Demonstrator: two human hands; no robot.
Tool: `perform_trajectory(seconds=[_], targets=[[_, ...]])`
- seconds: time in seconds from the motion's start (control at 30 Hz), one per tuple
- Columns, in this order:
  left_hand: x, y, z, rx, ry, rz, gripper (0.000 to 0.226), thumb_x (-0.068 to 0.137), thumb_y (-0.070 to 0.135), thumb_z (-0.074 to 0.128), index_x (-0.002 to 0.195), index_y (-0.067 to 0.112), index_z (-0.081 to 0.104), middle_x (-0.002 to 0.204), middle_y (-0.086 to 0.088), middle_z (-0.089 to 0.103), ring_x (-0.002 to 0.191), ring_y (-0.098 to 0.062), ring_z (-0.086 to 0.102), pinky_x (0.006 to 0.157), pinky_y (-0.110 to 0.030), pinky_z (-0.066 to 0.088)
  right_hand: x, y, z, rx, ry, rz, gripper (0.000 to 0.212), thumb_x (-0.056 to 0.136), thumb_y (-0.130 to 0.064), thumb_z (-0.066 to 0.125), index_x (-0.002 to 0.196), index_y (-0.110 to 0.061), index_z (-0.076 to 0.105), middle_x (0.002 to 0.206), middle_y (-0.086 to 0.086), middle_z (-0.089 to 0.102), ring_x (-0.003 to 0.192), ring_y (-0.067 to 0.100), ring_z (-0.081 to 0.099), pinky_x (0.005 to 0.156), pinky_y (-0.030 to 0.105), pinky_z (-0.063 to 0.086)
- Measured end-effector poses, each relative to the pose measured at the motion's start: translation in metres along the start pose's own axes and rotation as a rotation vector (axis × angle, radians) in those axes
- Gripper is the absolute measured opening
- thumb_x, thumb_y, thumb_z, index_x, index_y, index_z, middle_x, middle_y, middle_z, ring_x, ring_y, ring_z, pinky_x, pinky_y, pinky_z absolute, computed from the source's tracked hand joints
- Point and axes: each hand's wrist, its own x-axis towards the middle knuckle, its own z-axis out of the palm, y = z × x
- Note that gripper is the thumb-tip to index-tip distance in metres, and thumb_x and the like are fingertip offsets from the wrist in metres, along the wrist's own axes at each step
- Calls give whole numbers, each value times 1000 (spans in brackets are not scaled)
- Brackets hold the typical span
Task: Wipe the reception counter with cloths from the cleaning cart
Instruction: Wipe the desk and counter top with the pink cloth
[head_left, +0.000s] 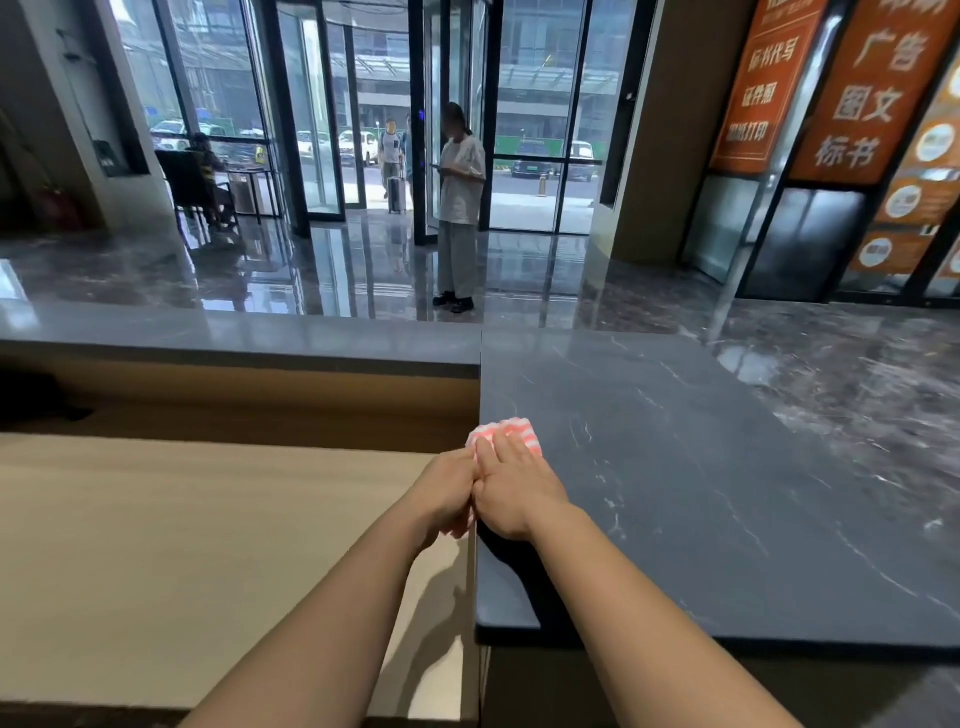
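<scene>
Right hand (511, 493) lies flat, fingers straight, pressing a pink-and-white striped cloth (511, 431) onto the dark marble worktop (701, 493) just inside its left edge. The left hand (447, 493) touches the right at that edge, its fingers curled round a fold of the cloth that hangs over the side. Judged from this, wiping is under way at the near left border, and most of the slab, to the right and toward the lobby, probably remains to be covered. The grey raised ledge (234, 332) to the left may also be due. Wiped and unwiped areas cannot be told apart, since glare and veining mask any damp trace. No cleaning cart is in view, and most of the cloth is hidden beneath the hands.
</scene>
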Motion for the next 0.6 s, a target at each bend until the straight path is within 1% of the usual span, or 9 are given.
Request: perform_trajectory(seconds=[0.13,0.23,0.3,0.37,0.47,0.53,0.57,0.6], targets=[[-38,-3,8,45,52,10,26,94,11,36,79,2,57,45,-8,42,32,-17,30,37,-20,22,-34,-5,7,-18,3,-47,58,104,-25,21,156,-13,-2,163,6,-12,149,21,-15,121,37,-7],[-69,-3,14,82,77,2,26,93,9,35,72,6,50,44,-6,39,33,-15,29,37,-18,21,-59,-8,13,-3,16,-80,58,104,-26,20,156,-13,-2,163,5,-12,149,20,-15,121,36,-8],[-86,-5,17,100,86,3,26,93,7,34,73,6,51,45,-6,41,34,-15,30,37,-18,22,-73,-10,18,-4,28,-104,58,105,-28,20,156,-13,-2,163,5,-11,149,21,-15,121,36,-7],[-101,-6,21,130,88,-3,25,94,7,34,77,4,52,50,-9,46,37,-16,33,37,-20,25,-87,-11,21,-10,37,-134,58,105,-28,22,156,-13,0,164,5,-9,150,21,-13,122,38,-5],[-122,-10,24,267,99,-3,26,98,11,37,84,5,57,64,-10,56,47,-15,44,39,-21,35,-106,-11,23,-3,48,-181,58,104,-29,26,157,-15,6,164,4,-2,150,21,-8,122,38,-1],[-131,-11,26,262,98,-29,26,99,20,40,91,8,62,75,-11,64,58,-17,54,47,-23,43,-119,-8,19,27,52,-219,55,103,-28,32,155,-16,17,163,3,8,150,23,4,121,37,8],[-136,-11,27,316,117,-19,26,97,26,43,93,12,64,81,-10,67,64,-19,58,55,-28,48,-124,-5,18,38,60,-238,52,101,-27,37,152,-18,25,161,3,16,148,25,13,119,38,16],[-140,-11,26,483,173,21,25,95,33,46,95,18,65,86,-5,69,74,-19,62,66,-32,51,-128,-2,16,41,68,-254,50,100,-26,42,148,-19,32,158,2,23,144,25,23,115,39,26]])
